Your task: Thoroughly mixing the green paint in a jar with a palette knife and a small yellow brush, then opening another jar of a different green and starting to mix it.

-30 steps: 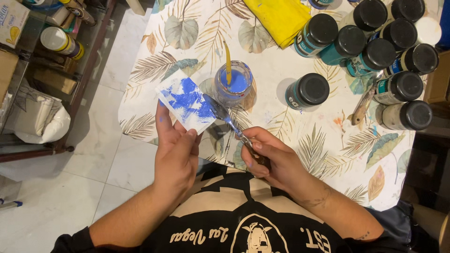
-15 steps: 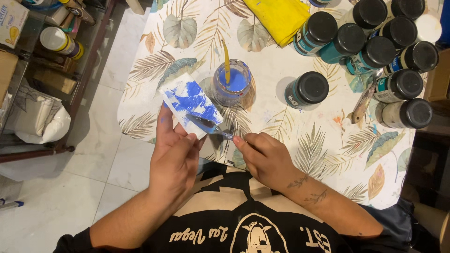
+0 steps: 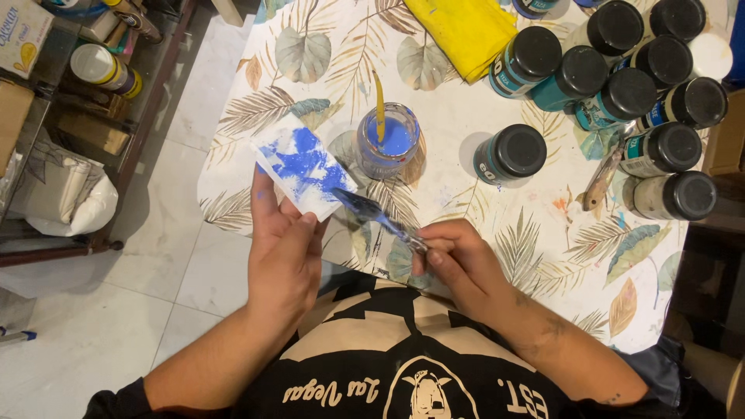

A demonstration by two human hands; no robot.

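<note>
My left hand (image 3: 285, 250) holds up a small white card (image 3: 304, 166) smeared with blue paint, above the table's near left edge. My right hand (image 3: 458, 260) grips a palette knife (image 3: 378, 216) by its handle. The knife's blue-coated blade touches the card's lower right corner. Just behind the card stands a glass jar (image 3: 389, 140) of blue paint with a yellow stick (image 3: 379, 113) standing in it.
The table (image 3: 497, 209) has a leaf-print cover. Several black-lidded paint bottles (image 3: 621, 93) crowd the far right, one (image 3: 510, 154) stands alone near the jar. A yellow cloth (image 3: 466, 31) lies at the back. A shelf with boxes and tins (image 3: 70, 85) stands left, over white floor tiles.
The knife blade slid from the card's middle down to its lower right corner. My right hand moved slightly right and back. More blue paint covers the card.
</note>
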